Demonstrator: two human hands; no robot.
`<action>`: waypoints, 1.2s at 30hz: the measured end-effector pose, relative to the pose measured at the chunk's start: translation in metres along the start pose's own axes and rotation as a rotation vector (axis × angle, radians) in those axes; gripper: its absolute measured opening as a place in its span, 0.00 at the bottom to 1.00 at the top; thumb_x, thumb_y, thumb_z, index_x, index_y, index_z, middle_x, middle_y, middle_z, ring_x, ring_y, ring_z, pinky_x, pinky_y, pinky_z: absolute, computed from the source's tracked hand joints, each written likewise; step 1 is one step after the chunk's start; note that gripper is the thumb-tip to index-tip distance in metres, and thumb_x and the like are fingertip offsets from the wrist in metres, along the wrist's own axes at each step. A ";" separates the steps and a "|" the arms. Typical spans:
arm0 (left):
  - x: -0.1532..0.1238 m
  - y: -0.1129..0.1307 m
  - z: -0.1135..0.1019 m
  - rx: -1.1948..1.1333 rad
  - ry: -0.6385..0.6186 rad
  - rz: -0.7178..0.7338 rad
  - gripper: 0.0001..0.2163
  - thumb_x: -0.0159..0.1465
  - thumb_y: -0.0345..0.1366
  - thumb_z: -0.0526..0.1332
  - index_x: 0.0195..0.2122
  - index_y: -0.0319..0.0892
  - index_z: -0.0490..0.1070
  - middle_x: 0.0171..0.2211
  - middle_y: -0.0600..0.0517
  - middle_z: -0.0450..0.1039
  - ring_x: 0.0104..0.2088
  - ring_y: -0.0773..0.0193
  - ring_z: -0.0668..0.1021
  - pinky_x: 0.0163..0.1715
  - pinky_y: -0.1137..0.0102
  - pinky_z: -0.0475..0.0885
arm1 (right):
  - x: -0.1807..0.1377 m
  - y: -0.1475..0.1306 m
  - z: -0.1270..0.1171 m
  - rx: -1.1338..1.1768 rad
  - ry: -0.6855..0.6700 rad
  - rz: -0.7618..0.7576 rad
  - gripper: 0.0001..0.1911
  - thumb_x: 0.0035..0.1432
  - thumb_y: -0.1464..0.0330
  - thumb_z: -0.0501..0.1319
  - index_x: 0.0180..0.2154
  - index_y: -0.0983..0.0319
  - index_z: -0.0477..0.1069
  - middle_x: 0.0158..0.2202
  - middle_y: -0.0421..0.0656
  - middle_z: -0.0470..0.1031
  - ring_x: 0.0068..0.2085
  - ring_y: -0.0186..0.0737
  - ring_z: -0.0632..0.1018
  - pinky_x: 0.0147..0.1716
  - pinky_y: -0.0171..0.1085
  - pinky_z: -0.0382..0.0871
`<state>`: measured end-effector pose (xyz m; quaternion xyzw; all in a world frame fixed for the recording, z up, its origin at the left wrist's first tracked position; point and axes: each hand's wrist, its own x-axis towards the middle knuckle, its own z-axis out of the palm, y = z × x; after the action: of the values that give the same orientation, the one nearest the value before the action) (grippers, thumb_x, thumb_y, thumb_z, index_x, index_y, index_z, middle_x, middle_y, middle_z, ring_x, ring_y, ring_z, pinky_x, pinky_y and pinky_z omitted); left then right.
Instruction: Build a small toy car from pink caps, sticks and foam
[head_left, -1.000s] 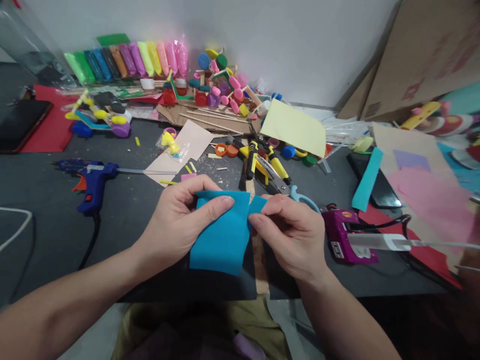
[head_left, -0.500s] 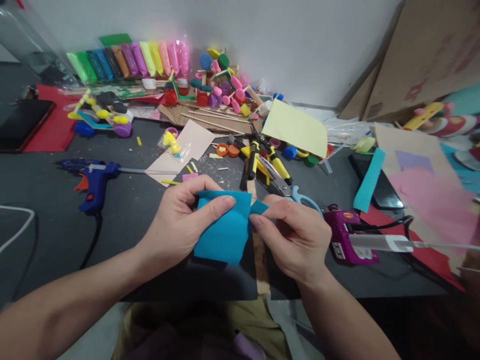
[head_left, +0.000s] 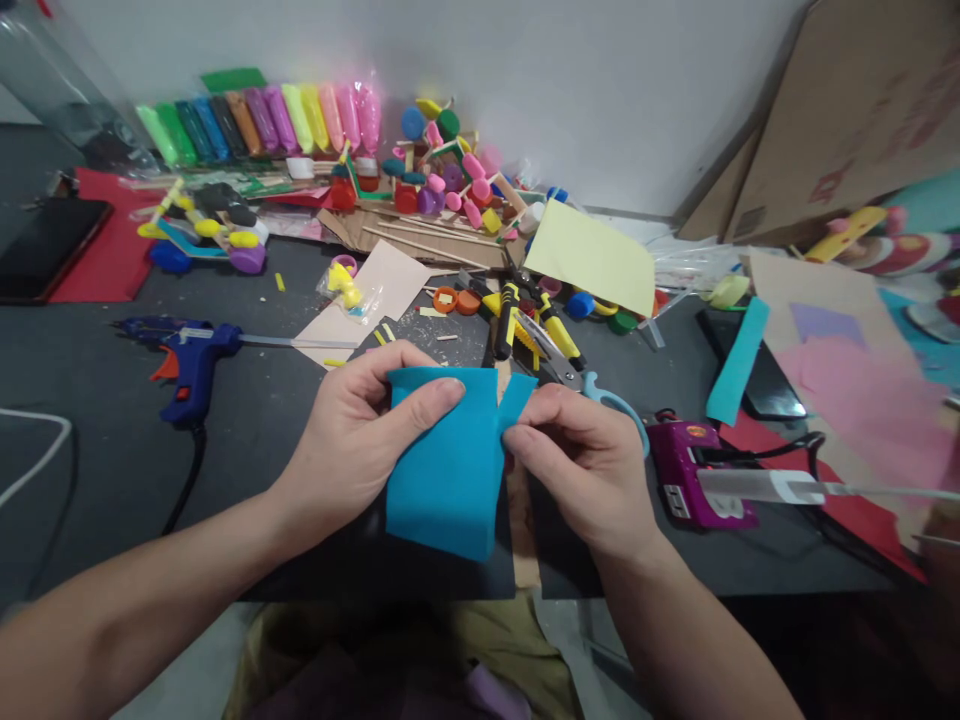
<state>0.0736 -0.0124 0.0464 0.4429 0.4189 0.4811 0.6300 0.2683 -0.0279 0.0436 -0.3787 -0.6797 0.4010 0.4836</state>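
Observation:
A sheet of blue paper [head_left: 442, 470] hangs between my hands above the front of the table. My left hand [head_left: 360, 440] is closed on its upper left part, with the thumb lying across the front. At the right edge, a narrow strip [head_left: 516, 400] stands apart from the sheet at the top, with a gap between them. My right hand [head_left: 585, 460] pinches this strip between thumb and fingers. Lower down, the strip still seems joined to the sheet. Light blue-handled scissors [head_left: 615, 405] lie just beyond my right hand.
A blue glue gun [head_left: 187, 365] lies at left. Yellow-and-black pliers [head_left: 536, 315] sit behind my hands. A purple power adapter [head_left: 701, 475] with plugged cables is at right, near a phone [head_left: 780, 380] under a turquoise strip. Craft pieces and clay packets [head_left: 262, 120] line the wall.
The gap between strip and sheet has grown longer downward. The sheet's lower edge hangs lower and straighter, and my left hand has shifted slightly up.

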 end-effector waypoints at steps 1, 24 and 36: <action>0.000 0.000 0.000 -0.071 -0.030 -0.038 0.09 0.61 0.42 0.72 0.31 0.44 0.76 0.25 0.60 0.70 0.24 0.76 0.71 0.24 0.84 0.70 | 0.000 0.000 0.000 0.045 0.007 0.032 0.10 0.64 0.76 0.63 0.30 0.58 0.71 0.25 0.32 0.72 0.25 0.26 0.73 0.25 0.26 0.66; -0.004 0.000 0.005 0.113 -0.091 0.085 0.05 0.64 0.38 0.69 0.37 0.43 0.79 0.31 0.55 0.80 0.28 0.69 0.80 0.27 0.78 0.76 | 0.000 0.007 -0.002 0.286 0.030 0.146 0.08 0.66 0.65 0.65 0.33 0.60 0.75 0.27 0.36 0.75 0.27 0.30 0.76 0.27 0.29 0.73; -0.014 0.014 0.001 0.581 -0.201 1.047 0.04 0.67 0.30 0.62 0.43 0.43 0.73 0.38 0.49 0.77 0.42 0.59 0.78 0.48 0.59 0.73 | 0.005 -0.015 -0.023 -0.228 0.120 0.081 0.04 0.63 0.70 0.63 0.35 0.62 0.76 0.31 0.39 0.78 0.32 0.34 0.76 0.34 0.33 0.69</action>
<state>0.0686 -0.0240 0.0613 0.7872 0.1981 0.5490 0.1993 0.2871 -0.0252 0.0637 -0.4816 -0.6748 0.3170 0.4606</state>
